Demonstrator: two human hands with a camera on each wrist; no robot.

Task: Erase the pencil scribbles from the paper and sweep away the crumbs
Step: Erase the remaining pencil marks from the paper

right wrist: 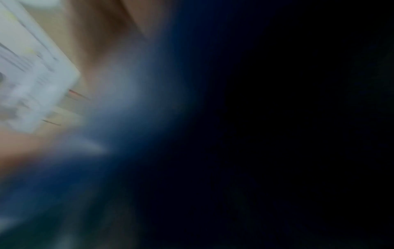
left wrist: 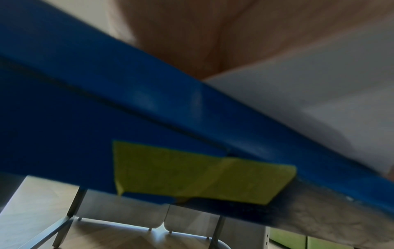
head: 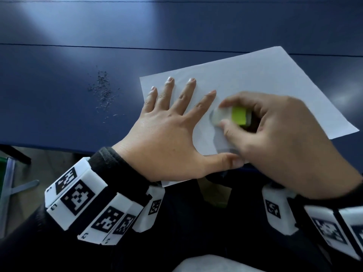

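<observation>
Item: paper (head: 255, 79), one thin, limp sheet, angled on the blue counter (head: 78, 36), near corner overhanging the edge. It will likely slide or buckle, so your left hand (head: 169, 134) lies spread flat on it.
Item: eraser (head: 231, 116), white, green sleeve, pinched in your right hand (head: 279, 138); grip it at the sleeve.
Item: crumbs (head: 103, 89), light, scattered left of the sheet.

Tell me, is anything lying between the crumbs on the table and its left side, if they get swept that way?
Nothing visible. The crumbs lie on bare blue table, left of the paper, with only open tabletop further left. The left hand rests on the paper; the right hand grips the eraser.
</observation>
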